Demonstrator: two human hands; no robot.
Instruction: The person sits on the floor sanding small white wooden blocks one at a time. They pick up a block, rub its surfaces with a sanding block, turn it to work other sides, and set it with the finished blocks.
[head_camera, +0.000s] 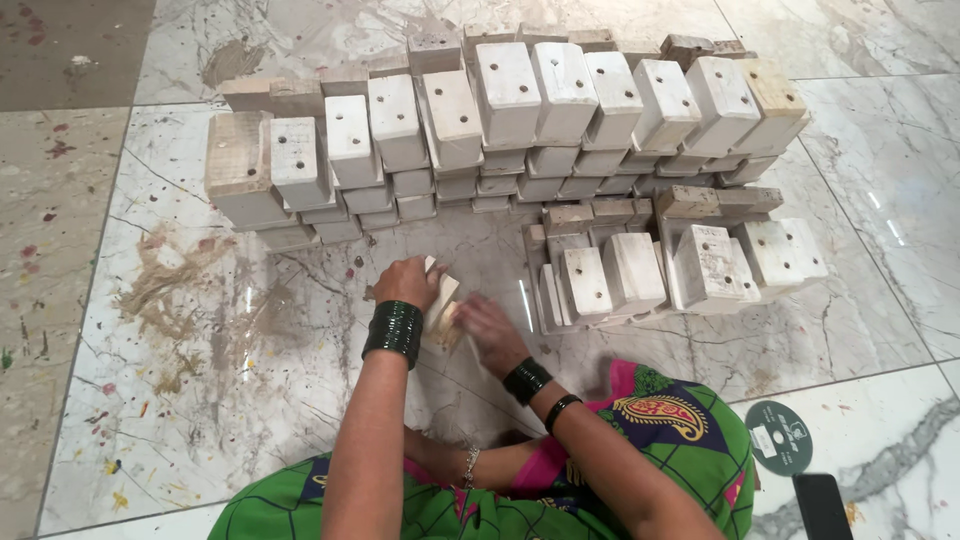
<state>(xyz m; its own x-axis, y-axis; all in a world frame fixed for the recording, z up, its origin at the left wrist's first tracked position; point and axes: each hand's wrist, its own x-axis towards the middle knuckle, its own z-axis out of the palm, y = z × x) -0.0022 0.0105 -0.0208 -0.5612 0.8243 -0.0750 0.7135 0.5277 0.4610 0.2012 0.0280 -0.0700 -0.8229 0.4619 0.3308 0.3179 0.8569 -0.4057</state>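
Observation:
I sit on a marble floor and look down at my two hands. My left hand (405, 285) grips a small pale wooden block (442, 302) from the left and top. My right hand (488, 332) presses against the same block from the right; it looks blurred. Both wrists wear dark green bangles. Just right of my hands stands a low stack of white-painted wooden blocks (680, 262). Behind them a long, taller row of white blocks (500, 110) runs across the floor, many with a drilled hole on top.
My legs in green patterned cloth (660, 440) fill the bottom of the view. A dark green round disc (779, 437) and a black phone (822, 506) lie at the lower right. Dust and paint stains (170, 290) mark the floor at left.

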